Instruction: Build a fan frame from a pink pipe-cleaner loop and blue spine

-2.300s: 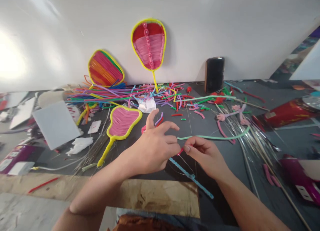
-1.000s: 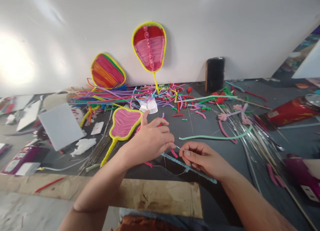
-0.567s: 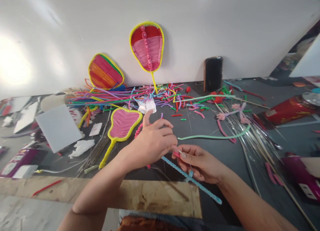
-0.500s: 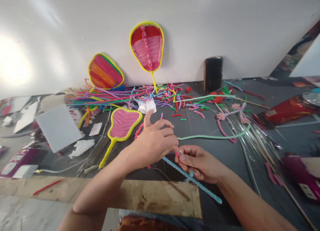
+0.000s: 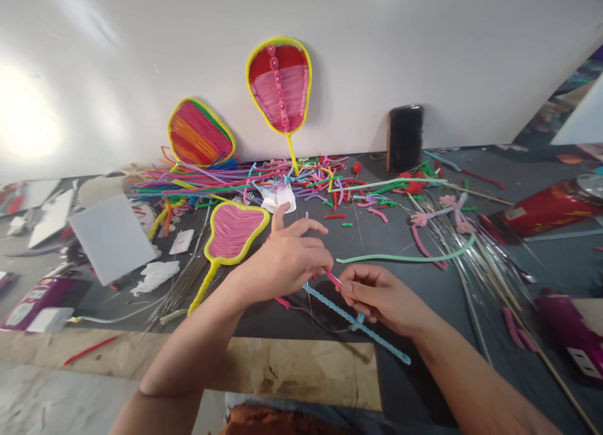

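Note:
A short pink pipe cleaner [image 5: 334, 278] spans the gap between my two hands. My left hand [image 5: 292, 259] pinches one end between thumb and fingertips, its other fingers raised. At the opposite end, the thumb and forefinger of my right hand [image 5: 379, 297] are closed. A twisted light-blue pipe-cleaner stem [image 5: 330, 304] with a small crosspiece slants down beneath my hands; its upper end is hidden behind my left hand. Below the left palm shows another pink end [image 5: 282, 303], with a thin wire [image 5: 311, 315] trailing from it. Left of that hand lies a pink, yellow-edged fan [image 5: 236, 232].
Two more fans [image 5: 279, 89] [image 5: 201, 133] lean on the white wall, near a phone [image 5: 405, 139]. Pipe cleaners [image 5: 207, 182] are heaped along the back. A mint-green one [image 5: 405, 258], bare wires [image 5: 466, 253] and a red can [image 5: 551, 205] lie to the right.
My hands have drawn slightly apart, so more of the pink pipe cleaner shows between them. The blue stem's lower end has shifted a little up and left.

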Demonstrator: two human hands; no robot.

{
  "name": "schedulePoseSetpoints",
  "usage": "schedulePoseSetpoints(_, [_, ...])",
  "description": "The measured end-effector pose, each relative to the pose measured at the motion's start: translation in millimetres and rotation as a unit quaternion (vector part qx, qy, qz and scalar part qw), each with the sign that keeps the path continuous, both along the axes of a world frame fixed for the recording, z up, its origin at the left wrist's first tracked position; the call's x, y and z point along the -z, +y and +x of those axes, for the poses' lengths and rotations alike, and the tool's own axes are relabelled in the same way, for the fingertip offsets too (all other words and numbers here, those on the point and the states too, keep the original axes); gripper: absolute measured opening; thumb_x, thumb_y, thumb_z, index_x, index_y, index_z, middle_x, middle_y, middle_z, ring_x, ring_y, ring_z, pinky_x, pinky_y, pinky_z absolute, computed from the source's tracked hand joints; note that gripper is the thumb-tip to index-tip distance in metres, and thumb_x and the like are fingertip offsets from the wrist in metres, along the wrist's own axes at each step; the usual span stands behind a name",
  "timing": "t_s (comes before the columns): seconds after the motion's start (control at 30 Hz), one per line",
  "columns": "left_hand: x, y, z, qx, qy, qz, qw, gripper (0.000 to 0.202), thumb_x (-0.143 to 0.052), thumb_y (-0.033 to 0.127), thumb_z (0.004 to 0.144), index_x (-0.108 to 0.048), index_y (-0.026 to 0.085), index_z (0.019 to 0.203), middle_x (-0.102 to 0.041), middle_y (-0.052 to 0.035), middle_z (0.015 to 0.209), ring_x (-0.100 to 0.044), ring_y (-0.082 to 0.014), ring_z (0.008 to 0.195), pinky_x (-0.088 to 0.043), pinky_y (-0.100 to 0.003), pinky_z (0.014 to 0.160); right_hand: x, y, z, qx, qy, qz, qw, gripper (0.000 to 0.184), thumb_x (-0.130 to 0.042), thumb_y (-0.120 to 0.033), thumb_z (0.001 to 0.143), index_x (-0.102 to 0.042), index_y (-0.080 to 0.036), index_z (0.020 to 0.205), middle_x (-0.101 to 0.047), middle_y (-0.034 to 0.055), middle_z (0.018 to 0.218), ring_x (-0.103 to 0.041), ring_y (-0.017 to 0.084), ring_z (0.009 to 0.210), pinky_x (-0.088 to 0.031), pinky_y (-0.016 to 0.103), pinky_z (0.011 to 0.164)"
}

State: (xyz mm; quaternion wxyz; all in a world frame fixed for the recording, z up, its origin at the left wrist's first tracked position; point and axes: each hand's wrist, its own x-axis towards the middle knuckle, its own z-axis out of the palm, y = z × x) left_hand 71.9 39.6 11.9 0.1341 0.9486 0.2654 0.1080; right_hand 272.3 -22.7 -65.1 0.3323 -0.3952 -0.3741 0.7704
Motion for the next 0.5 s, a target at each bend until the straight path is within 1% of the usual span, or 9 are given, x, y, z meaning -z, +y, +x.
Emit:
schedulePoseSetpoints(0.1, [-0.7,-2,3,0.007,-0.006,0.0,1.0,0.022,-0.049,0.01,0.084,-0.065,0.023,0.078,-0.07,0.0034,0.075,-0.051,-0.0192,0.117,0.003,-0.055,0.109,-1.7,3,1,0.015,-0.065,0.059,0.996,0.031,-0.068,-0.044,0.076,-0.06,-0.014,0.076,-0.052,-0.0047,0.059,-0.037,0.003,0.041,-0.03,0.016,0.038])
schedulePoseSetpoints(0.17, [0.3,-3,4,0.012,-0.002,0.005,1.0,0.022,-0.049,0.01,0.083,-0.065,0.023,0.076,-0.07,0.0029,0.073,-0.052,-0.0196,0.116,0.003,-0.056,0.109,-4.5,3,1,0.029,-0.126,0.099,0.987,0.029,-0.064,-0.043,0.079,-0.061,-0.015,0.078,-0.052,-0.0042,0.06,-0.038,0.004,0.043,-0.031,0.017,0.04])
schedulePoseSetpoints(0.23, [2.8,-5,6,0.012,0.003,0.019,1.0,0.023,-0.048,0.009,0.081,-0.065,0.023,0.075,-0.07,0.0027,0.071,-0.052,-0.0201,0.116,0.004,-0.056,0.109,-7.5,1,0,0.066,-0.214,0.159,0.962,0.023,-0.06,-0.039,0.082,-0.062,-0.016,0.079,-0.054,-0.0029,0.061,-0.043,0.007,0.047,-0.035,0.019,0.043])
schedulePoseSetpoints(0.27, [4.5,-5,6,0.009,0.006,0.027,1.0,0.023,-0.048,0.008,0.08,-0.065,0.023,0.075,-0.069,0.0028,0.07,-0.052,-0.0203,0.115,0.005,-0.057,0.109,-8.8,0,-1,0.09,-0.265,0.202,0.939,0.019,-0.058,-0.035,0.083,-0.063,-0.017,0.078,-0.056,-0.0021,0.062,-0.047,0.008,0.05,-0.038,0.02,0.046])
schedulePoseSetpoints(0.3, [6.2,-5,7,0.007,0.009,0.035,0.999,0.023,-0.048,0.007,0.079,-0.065,0.023,0.074,-0.069,0.0029,0.068,-0.052,-0.0204,0.114,0.005,-0.057,0.109,-9.7,-3,-1,0.113,-0.312,0.254,0.908,0.016,-0.057,-0.031,0.084,-0.063,-0.018,0.078,-0.058,-0.0015,0.063,-0.05,0.009,0.053,-0.04,0.021,0.049])
schedulePoseSetpoints(0.33, [7.9,-6,8,0.005,0.012,0.041,0.999,0.023,-0.048,0.007,0.078,-0.064,0.022,0.073,-0.068,0.0031,0.067,-0.053,-0.0205,0.113,0.004,-0.057,0.109,-10.4,-5,-1,0.134,-0.351,0.316,0.872,0.013,-0.057,-0.026,0.084,-0.064,-0.019,0.077,-0.06,-0.0011,0.063,-0.052,0.01,0.055,-0.042,0.021,0.052])
schedulePoseSetpoints(0.4, [11.0,-6,9,-0.002,0.015,0.052,0.999,0.024,-0.047,0.006,0.076,-0.064,0.022,0.073,-0.068,0.0031,0.066,-0.054,-0.0205,0.112,0.004,-0.057,0.109,-10.9,-9,-1,0.156,-0.387,0.458,0.785,0.01,-0.056,-0.019,0.084,-0.065,-0.019,0.08,-0.062,-0.0002,0.064,-0.054,0.01,0.056,-0.045,0.022,0.055])
schedulePoseSetpoints(0.47, [13.6,-6,10,-0.008,0.015,0.063,0.998,0.024,-0.048,0.005,0.074,-0.065,0.022,0.073,-0.068,0.0031,0.066,-0.054,-0.0209,0.111,0.004,-0.057,0.109,-10.7,-11,-2,0.148,-0.393,0.591,0.689,0.012,-0.056,-0.013,0.084,-0.066,-0.019,0.084,-0.065,0.0007,0.066,-0.055,0.011,0.057,-0.046,0.023,0.058])
schedulePoseSetpoints(0.5, [14.8,-6,11,-0.012,0.014,0.068,0.997,0.024,-0.048,0.005,0.073,-0.065,0.022,0.074,-0.068,0.003,0.067,-0.053,-0.0211,0.112,0.005,-0.058,0.108,-10.6,-12,-2,0.135,-0.396,0.638,0.646,0.014,-0.056,-0.011,0.084,-0.066,-0.02,0.086,-0.066,0.0013,0.068,-0.056,0.011,0.058,-0.046,0.024,0.06])
